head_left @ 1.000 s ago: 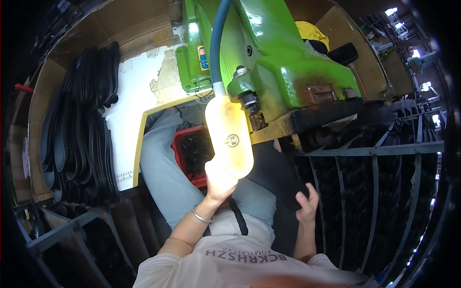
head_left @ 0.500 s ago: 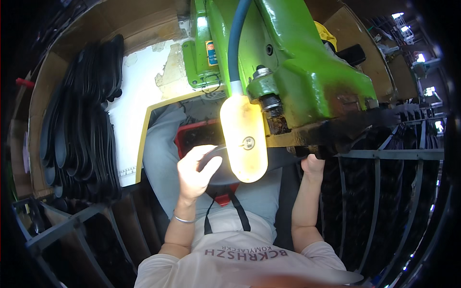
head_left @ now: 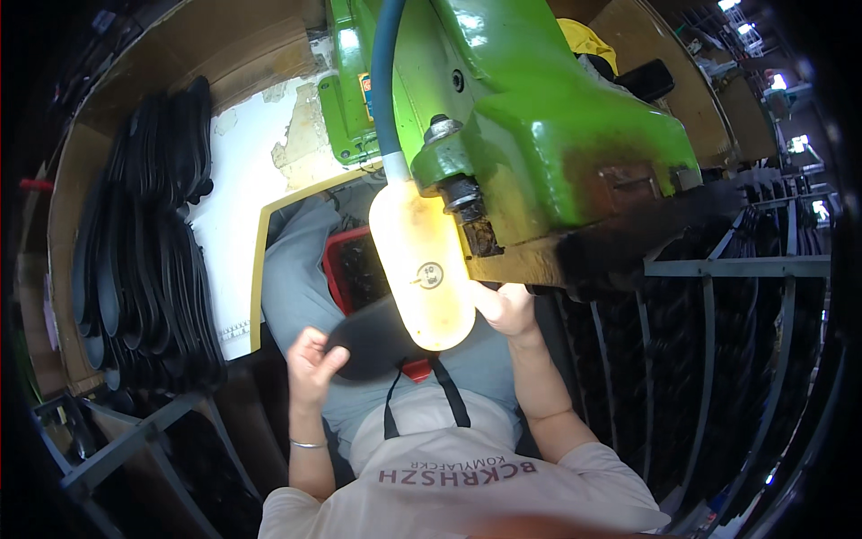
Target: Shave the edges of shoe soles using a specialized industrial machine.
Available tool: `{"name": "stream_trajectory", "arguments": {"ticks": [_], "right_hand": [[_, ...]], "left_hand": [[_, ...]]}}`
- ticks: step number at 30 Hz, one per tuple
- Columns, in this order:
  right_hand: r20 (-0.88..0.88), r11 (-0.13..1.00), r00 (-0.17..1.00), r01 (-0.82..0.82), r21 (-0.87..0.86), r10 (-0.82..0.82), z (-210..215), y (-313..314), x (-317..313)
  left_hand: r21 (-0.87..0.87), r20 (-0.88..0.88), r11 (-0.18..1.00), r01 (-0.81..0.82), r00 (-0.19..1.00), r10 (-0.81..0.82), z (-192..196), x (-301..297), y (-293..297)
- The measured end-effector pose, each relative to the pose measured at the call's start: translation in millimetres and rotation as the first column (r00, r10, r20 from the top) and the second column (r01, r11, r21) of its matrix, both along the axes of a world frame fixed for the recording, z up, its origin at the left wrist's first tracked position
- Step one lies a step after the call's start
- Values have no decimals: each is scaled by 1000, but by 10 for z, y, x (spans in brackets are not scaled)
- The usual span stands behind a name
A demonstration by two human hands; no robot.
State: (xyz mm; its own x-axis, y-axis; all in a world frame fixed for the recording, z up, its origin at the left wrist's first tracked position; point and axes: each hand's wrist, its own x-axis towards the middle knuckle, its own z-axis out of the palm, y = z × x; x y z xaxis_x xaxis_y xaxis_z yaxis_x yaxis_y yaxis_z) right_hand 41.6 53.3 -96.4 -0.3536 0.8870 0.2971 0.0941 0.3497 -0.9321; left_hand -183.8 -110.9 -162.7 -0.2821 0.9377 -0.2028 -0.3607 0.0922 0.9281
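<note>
A flat black sole piece (head_left: 373, 337) was held by the left hand (head_left: 310, 359). The fingers (head_left: 330, 357) were curled around its left edge, with the thumb on top. The piece reached away from those fingers to the right, under a glowing yellow lamp (head_left: 422, 269).

The right hand (head_left: 505, 307) was pressed up near the underside of the big green machine (head_left: 539, 135). It could not be told whether its fingers were wide or closed, because they were hidden by the lamp and the machine. It looked as if the far end of the sole piece was being met there, but the touch could not be seen.

A red crate (head_left: 346, 269) with dark pieces in it was seen just beyond the left fingers, on the person's lap. Many more black soles (head_left: 135, 269) were stacked well off to the left of the left hand. Dark racks (head_left: 745, 296) were seen far out past the right hand.

It was judged that the work was in its early part. One piece had been picked up and brought close to the machine. It was not yet placed under the working part, so the pressing or stitching was left to be done.
</note>
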Motion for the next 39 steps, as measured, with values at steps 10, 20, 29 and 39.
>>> {"name": "stream_trajectory", "arguments": {"ticks": [10, 20, 29, 39], "right_hand": [[91, 1000, 996, -22, -7, 23, 276, 106, 159], [-471, 808, 666, 384, -448, -578, 452, 252, 1466], [-886, 842, 224, -284, -459, -407, -11, 1579, 401], [-765, 762, 507, -283, -583, -397, -1353, 801, 668]], "left_hand": [[-206, -135, 917, 342, 918, -373, -321, 1069, -51], [420, -897, 852, -311, -2, 442, 233, -1488, 1478], [68, -957, 612, -788, -226, -184, 45, -2043, 2293], [286, -958, 655, -699, -228, 175, 64, -1688, 2195]]}}
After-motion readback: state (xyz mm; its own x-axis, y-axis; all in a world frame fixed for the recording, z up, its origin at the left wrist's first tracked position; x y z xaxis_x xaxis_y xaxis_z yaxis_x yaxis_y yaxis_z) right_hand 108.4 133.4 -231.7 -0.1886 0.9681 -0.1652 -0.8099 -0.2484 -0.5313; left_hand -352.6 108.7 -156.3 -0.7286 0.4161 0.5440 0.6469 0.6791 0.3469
